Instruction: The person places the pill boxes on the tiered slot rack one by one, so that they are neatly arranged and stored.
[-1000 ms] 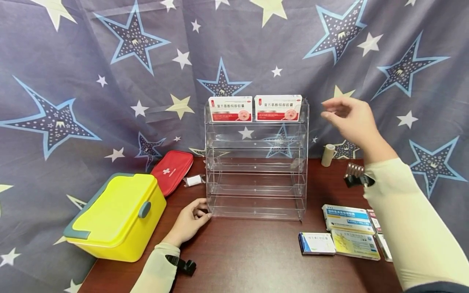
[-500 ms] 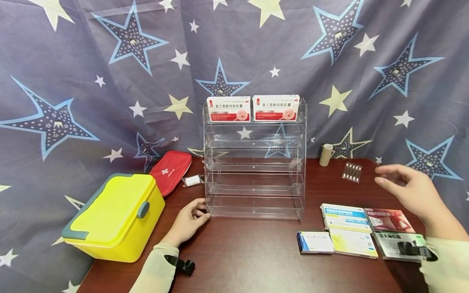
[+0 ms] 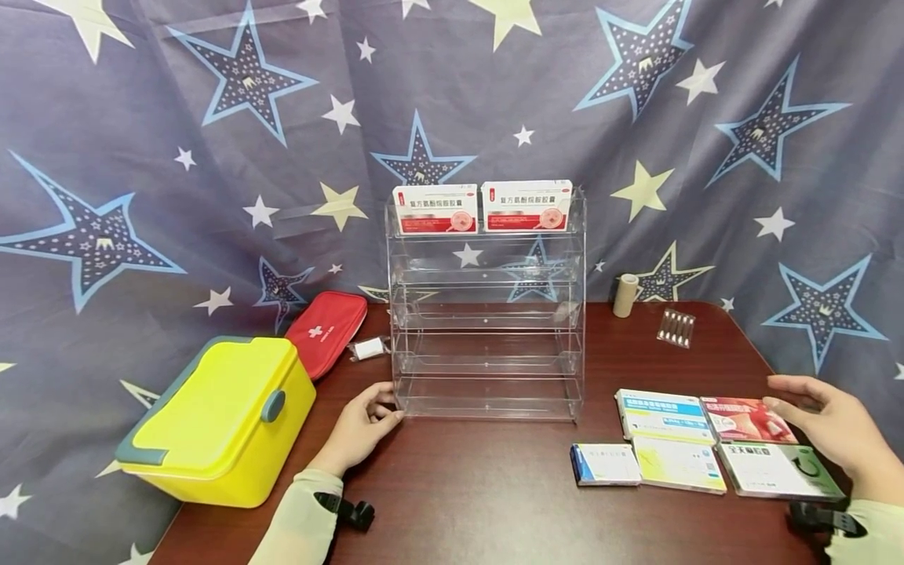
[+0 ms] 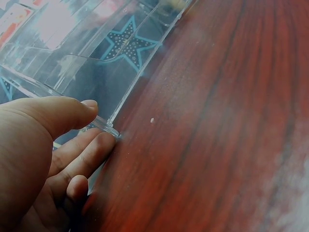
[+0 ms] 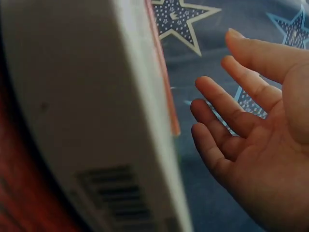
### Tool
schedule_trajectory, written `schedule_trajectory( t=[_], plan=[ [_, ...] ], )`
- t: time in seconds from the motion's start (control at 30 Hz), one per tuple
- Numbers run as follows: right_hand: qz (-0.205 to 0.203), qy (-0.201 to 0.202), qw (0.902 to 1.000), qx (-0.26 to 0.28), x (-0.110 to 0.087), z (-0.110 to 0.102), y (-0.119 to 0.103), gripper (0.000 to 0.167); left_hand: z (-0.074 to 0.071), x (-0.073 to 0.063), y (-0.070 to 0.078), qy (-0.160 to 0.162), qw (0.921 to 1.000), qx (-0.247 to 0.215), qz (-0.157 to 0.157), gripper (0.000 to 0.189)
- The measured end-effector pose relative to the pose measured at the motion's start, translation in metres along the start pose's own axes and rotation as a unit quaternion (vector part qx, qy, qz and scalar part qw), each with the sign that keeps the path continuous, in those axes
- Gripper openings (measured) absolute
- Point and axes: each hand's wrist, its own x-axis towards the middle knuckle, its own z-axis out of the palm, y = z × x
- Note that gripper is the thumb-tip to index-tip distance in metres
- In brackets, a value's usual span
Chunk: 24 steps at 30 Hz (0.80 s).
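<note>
Red-and-white cardboard boxes (image 3: 435, 209) sit atop the clear acrylic rack (image 3: 486, 409); five printed cartons (image 3: 665, 417) lie unshelved on the reddish wooden counter (image 3: 459, 502). Left hand (image 3: 359, 428) grips the rack's corner; right hand's (image 3: 836, 428) fingers are loose, empty.

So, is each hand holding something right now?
Left hand: holding the clear tiered display rack by a lower corner.
Right hand: open, holding nothing, near the red medicine box.

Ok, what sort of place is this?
Likely a staged tabletop set, perhaps mimicking a pharmacy counter: a star-patterned curtain behind, a clear tiered display rack and medicine boxes on a wood-grain table.
</note>
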Motion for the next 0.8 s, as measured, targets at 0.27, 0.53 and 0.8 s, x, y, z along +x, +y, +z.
schedule_trajectory(
  t=[0.27,0.53,0.8],
  plan=[
    [0.005,-0.025,0.9991,-0.033,-0.005,0.003,0.017,0.057,-0.001,-0.002,0.0,0.003,0.9999,0.009,0.003,0.048],
    [0.015,-0.041,0.9966,-0.07,-0.004,0.003,0.027,0.062,-0.001,-0.003,0.0,-0.003,0.9999,0.009,-0.005,0.047],
    [0.015,-0.046,0.9959,-0.076,-0.003,0.003,0.03,0.059,0.001,0.0,0.001,-0.004,1.0,0.008,-0.002,0.046]
  ],
)
